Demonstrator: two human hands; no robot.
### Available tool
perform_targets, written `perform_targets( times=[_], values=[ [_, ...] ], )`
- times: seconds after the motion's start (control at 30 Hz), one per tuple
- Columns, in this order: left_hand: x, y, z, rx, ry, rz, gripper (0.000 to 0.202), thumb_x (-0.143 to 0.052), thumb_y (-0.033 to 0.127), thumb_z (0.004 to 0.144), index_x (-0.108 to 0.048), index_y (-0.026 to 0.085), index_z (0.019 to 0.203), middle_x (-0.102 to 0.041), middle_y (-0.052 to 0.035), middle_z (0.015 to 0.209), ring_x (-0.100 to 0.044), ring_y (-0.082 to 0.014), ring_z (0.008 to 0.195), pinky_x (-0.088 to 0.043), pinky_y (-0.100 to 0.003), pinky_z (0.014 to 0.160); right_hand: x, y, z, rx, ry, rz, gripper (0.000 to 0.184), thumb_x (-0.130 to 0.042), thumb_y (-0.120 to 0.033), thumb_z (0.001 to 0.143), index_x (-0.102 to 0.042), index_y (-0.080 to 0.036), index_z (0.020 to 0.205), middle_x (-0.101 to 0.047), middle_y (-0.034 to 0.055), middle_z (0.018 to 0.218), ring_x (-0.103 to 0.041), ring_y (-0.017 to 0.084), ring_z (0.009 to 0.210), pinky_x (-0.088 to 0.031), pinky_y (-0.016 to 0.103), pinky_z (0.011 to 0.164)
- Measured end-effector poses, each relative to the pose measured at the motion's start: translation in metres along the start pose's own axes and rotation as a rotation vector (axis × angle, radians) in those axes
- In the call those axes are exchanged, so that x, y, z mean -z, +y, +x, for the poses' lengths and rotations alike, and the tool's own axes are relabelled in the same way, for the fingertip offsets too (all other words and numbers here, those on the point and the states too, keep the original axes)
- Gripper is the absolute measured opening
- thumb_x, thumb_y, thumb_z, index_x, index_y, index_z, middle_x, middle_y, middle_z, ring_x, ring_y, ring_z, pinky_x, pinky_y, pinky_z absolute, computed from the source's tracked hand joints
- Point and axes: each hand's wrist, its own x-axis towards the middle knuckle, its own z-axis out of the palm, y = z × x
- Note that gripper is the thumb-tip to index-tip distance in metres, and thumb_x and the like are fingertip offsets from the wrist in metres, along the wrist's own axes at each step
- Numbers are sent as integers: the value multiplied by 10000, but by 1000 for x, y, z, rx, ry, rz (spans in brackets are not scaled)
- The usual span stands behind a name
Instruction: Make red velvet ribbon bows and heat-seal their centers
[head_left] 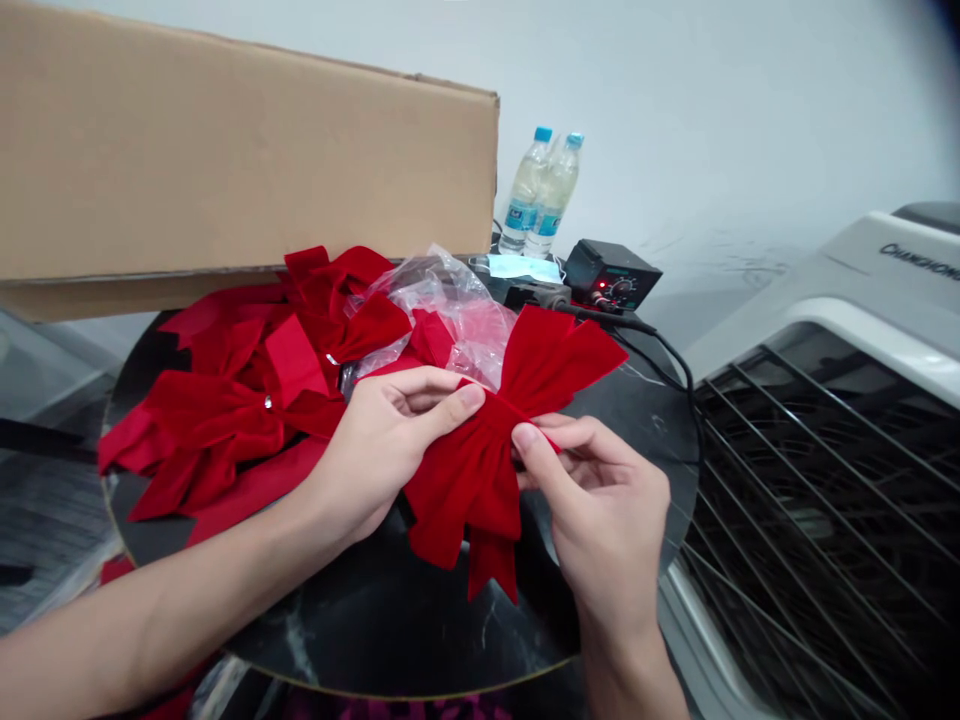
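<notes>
Had a red bow pinched at its middle between left hand and right hand, wrists angled in, above the table.

Right now we lose the knot of the red velvet bow behind the fingertips; beyond the black tabletop, we can't read the tiny dial markings on the control unit, and the cardboard box runs off the left edge.
</notes>
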Motion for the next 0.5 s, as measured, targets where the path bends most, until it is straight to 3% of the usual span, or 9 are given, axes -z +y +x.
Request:
perform_targets(
  times=[0.27,0.5],
  values=[
    [6,3,5,156,-126,-147,146,-888,152,732,-781,156,832,-734,17,724,-669,-68,664,-523,-135,655,6,6,3,15,-68,67,139,-831,-254,806,-717,-208,742,-739,7,745,-668,130,645,-564,238,597],
    [13,9,9,254,-240,-145,340,-932,132,654,-676,201,866,-661,46,676,-606,-67,585,-468,-150,573,12,5,4,57,-168,104,115,-801,-212,844,-710,-215,774,-705,-10,754,-647,111,660,-528,216,599]
  ],
)
